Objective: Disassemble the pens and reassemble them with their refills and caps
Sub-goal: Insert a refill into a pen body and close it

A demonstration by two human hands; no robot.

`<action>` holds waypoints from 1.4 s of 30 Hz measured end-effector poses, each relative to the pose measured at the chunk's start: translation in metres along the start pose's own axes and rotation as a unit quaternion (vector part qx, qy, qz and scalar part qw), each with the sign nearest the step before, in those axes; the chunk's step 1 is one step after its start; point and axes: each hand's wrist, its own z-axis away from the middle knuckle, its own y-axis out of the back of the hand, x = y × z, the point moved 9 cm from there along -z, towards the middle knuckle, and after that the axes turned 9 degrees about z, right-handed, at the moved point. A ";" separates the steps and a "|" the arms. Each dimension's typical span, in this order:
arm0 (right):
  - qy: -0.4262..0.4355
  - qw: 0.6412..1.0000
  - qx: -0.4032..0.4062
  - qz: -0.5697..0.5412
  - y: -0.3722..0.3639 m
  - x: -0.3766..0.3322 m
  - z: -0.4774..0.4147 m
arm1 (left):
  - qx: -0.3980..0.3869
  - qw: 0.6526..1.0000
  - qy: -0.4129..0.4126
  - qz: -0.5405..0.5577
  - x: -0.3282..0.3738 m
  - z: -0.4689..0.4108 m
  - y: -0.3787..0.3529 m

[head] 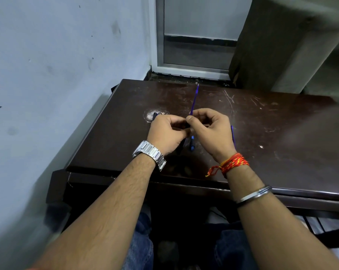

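Bare room across the table's (281,133) right half; blocked mid-table by pen parts (192,143), along the left edge by the wall (57,75).

Tabletop (262,123): dark glossy wood, scratched, scuffed. Refill (195,98): thin purple, likely plastic. Watch (150,153): polished metal. Wall (47,75): matt, stained.

Dark scratched counter (262,117). Left hand (164,131) and right hand (209,129) meet above it, fingers (190,119) pinching a thin blue refill (195,98). Blue pen part (192,143) lies below them.
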 end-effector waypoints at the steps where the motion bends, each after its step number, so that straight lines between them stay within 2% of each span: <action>1: -0.007 1.000 0.016 -0.019 0.003 0.001 0.000 | 0.001 1.000 0.004 0.002 -0.001 0.000 0.000; 4: -0.013 0.996 0.047 -0.073 0.008 0.001 0.000 | 0.003 1.000 0.012 0.001 -0.003 0.000 0.000; 9: -0.021 0.997 0.016 -0.074 0.001 0.003 0.000 | 0.010 1.000 -0.007 -0.004 0.003 0.000 0.002; 12: -0.075 0.993 0.036 -0.083 0.007 0.017 -0.003 | 0.033 0.999 -0.009 -0.002 0.004 0.000 0.006; 14: -0.113 0.993 0.040 0.017 0.013 0.029 -0.005 | 0.056 0.998 -0.005 0.003 0.003 0.000 0.010; 16: -0.131 0.975 -0.031 0.178 0.007 0.041 -0.003 | 0.067 0.998 0.008 0.010 0.002 0.000 0.012; 18: -0.161 0.943 -0.114 0.269 -0.005 0.054 0.004 | 0.071 0.997 0.013 0.006 0.001 0.000 0.013; 20: -0.177 0.929 -0.142 0.292 -0.010 0.061 0.007 | 0.073 0.997 0.012 0.000 0.001 0.001 0.014; 24: -0.160 0.932 -0.124 0.302 -0.008 0.055 0.005 | 0.069 0.997 0.015 -0.009 0.002 0.002 0.013; 26: -0.135 0.952 -0.057 0.269 -0.001 0.044 0.001 | 0.062 0.998 0.016 -0.010 0.001 0.002 0.012; 29: -0.100 0.989 0.076 0.081 0.016 0.023 -0.002 | 0.049 0.998 0.006 -0.033 0.001 0.000 0.011; 32: -0.061 0.982 0.148 -0.104 0.025 0.009 -0.001 | 0.018 0.999 0.006 -0.041 0.001 0.001 0.004; 35: -0.040 0.973 0.166 -0.155 0.027 0.003 0.001 | -0.002 0.999 0.004 -0.053 0.002 0.001 0.001; 42: -0.037 0.973 0.134 -0.182 0.021 0.000 -0.001 | -0.024 0.999 0.015 -0.046 0.002 0.004 -0.003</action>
